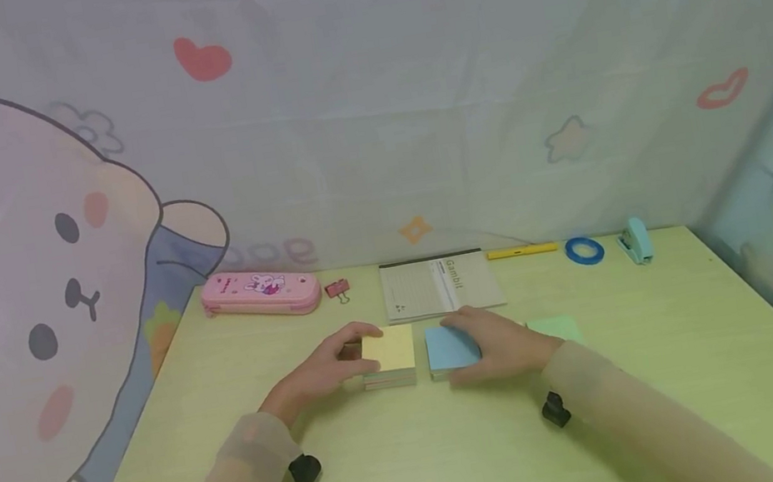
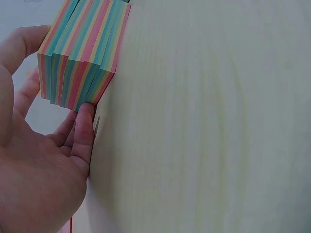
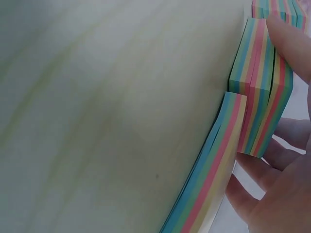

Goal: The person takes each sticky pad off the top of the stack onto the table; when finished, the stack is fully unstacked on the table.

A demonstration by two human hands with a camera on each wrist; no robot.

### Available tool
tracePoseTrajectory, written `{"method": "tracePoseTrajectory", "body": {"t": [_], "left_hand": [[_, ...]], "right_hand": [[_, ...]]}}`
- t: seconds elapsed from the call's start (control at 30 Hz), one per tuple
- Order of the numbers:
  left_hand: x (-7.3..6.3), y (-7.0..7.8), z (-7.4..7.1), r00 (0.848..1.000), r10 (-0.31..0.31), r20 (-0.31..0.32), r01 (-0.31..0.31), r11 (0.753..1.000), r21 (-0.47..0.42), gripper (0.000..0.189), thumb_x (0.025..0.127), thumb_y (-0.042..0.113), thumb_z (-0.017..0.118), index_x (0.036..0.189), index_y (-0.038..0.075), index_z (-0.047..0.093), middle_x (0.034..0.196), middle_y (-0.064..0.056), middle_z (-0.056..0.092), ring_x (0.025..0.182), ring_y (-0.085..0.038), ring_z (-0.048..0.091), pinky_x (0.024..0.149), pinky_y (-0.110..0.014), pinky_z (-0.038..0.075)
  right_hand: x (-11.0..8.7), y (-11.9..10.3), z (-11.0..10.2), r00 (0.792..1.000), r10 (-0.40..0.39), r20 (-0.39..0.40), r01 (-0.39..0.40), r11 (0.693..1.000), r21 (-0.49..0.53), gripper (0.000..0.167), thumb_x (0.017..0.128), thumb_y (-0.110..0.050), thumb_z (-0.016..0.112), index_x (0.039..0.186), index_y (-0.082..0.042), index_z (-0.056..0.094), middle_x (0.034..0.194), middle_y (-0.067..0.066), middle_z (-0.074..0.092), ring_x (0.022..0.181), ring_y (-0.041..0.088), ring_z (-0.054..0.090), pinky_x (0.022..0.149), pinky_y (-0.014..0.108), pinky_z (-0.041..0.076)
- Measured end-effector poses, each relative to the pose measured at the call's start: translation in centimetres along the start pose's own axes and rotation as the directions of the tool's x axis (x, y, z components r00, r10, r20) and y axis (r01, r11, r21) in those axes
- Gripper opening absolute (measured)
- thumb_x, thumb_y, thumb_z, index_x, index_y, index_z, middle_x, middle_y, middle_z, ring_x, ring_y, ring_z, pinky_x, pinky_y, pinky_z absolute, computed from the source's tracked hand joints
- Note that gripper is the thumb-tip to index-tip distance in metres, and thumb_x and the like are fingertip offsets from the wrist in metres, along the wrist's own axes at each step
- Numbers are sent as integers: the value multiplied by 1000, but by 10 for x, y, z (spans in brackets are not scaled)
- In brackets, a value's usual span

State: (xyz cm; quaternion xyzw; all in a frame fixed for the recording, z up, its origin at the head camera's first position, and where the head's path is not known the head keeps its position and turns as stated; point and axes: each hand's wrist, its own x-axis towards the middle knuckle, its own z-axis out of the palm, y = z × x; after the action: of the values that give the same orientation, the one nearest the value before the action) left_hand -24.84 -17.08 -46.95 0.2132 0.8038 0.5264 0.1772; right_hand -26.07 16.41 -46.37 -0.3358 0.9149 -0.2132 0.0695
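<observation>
My left hand (image 1: 326, 364) grips a tall stack of sticky notes (image 1: 389, 350) with a yellow top sheet, thumb on the near side and fingers at the far side. Several pads with striped coloured edges make up this stack (image 2: 87, 53) in the left wrist view. Just to its right, across a narrow gap, my right hand (image 1: 508, 340) holds a second sticky-note stack (image 1: 450, 346), topped in blue. The right wrist view shows this blue-topped stack (image 3: 257, 87) between thumb and fingers, with a lower sticky-note pad (image 3: 214, 174) close beside it.
Partly hidden by the right wrist is a green-topped pad (image 1: 555, 326). Along the table's back edge lie a pink pencil case (image 1: 262, 294), binder clip (image 1: 338, 289), notebook (image 1: 413, 291), yellow pen-like stick (image 1: 520, 251), blue tape roll (image 1: 571, 255) and mint stapler (image 1: 635, 242).
</observation>
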Motion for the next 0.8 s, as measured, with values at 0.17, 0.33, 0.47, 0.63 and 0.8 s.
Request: {"method": "tracePoseTrajectory", "body": {"t": [0.17,0.33,0.47,0.63,0.8], "left_hand": [[1,-2,1,1000,10,-1,-10,1000,-1,48,100,19,72,145,16,56,140,-10,53,106,-27,51,94,-42,42],[2,-4,0,1000,6,3,-6,1000,1,47,100,20,72,145,17,56,140,-10,53,107,-28,51,95,-42,42],[2,-4,0,1000,9,7,-9,1000,1,47,101,19,72,145,17,56,141,-9,52,106,-28,50,95,-42,42],[2,-4,0,1000,18,10,-18,1000,-6,47,101,18,71,145,15,56,140,-11,52,103,-27,50,93,-42,42],[2,-5,-1,1000,9,9,-9,1000,1,47,101,20,72,145,17,55,142,-9,51,107,-27,51,95,-42,42]], "right_hand": [[-2,-4,-2,1000,29,5,-29,1000,5,93,84,-53,84,153,-2,47,141,11,57,113,21,56,94,42,51],[-1,-4,-2,1000,19,-10,-19,1000,-4,88,84,-52,84,148,-2,51,138,10,59,112,21,56,92,41,52],[0,-1,-1,999,21,-25,-21,1000,-3,86,83,-52,85,146,-2,54,135,9,60,111,21,57,91,40,52],[-2,1,-2,999,30,-34,-30,1000,-5,87,83,-54,84,145,-2,54,135,10,60,112,21,56,90,39,53],[-5,4,-8,997,41,-63,-41,999,14,87,81,-54,85,146,-4,55,134,8,58,112,21,54,89,39,52]]}}
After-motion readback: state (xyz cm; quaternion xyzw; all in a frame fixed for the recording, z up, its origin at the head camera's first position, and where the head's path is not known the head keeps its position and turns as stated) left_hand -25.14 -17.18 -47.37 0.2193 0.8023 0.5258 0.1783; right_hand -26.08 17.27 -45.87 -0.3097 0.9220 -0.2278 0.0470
